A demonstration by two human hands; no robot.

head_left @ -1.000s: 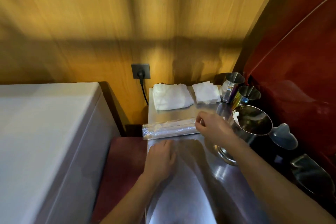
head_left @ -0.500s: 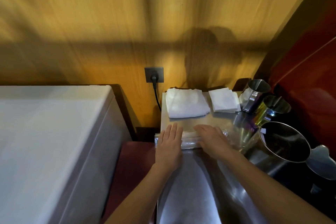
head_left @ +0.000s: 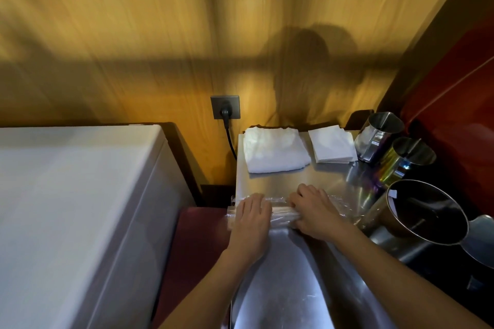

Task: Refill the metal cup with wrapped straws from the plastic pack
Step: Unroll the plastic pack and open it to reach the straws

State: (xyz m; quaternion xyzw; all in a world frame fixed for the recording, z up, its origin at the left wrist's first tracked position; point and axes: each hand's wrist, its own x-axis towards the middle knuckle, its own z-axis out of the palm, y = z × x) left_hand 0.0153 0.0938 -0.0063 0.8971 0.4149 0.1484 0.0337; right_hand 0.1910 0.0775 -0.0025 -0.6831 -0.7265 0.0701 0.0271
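Head view: the plastic pack (head_left: 280,212) of wrapped straws is lying crosswise on the steel counter (head_left: 278,181), its left end overhanging the edge. The left hand (head_left: 250,215) is pressing flat on it, fingers extended. The right hand (head_left: 316,211) is curling over it; actual grasp cannot be confirmed. The metal cup (head_left: 406,159) is standing at right, apart.

Single head view, looking forward-down, close over steel counter (head_left: 280,184), facing wooden wall (head_left: 160,35).

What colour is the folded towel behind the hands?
White, seen in the head view: the folded towel.
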